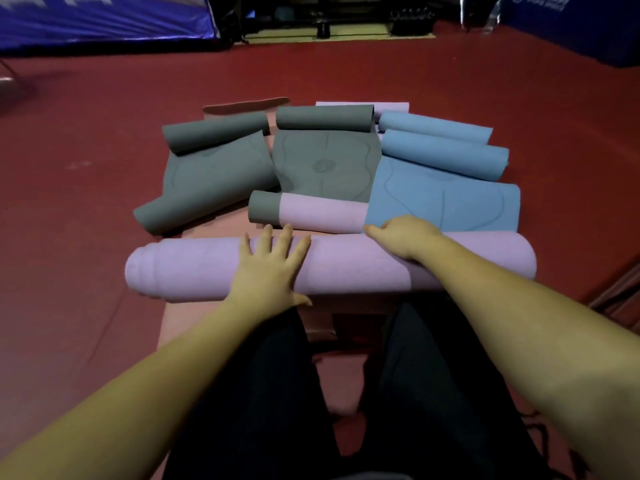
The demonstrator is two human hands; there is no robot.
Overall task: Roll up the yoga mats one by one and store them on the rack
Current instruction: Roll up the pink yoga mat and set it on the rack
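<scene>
A thick lilac yoga mat roll (346, 265) lies crosswise on the floor in front of my knees. My left hand (270, 268) presses flat on its top with the fingers spread. My right hand (401, 240) rests over the roll's far side, its fingers bent down behind it toward the blue mat's edge. Just beyond lies a smaller roll (311, 213) that is lilac with a grey end. Two grey mats (214, 171) (325, 164) and a blue mat (443, 195) lie partly unrolled further out.
A pink mat (318, 320) lies spread under the roll and my legs. Red floor (86, 202) surrounds the mats. Blue padded barriers (104, 22) stand at the far left and far right. Dark equipment (325, 26) stands at the back centre.
</scene>
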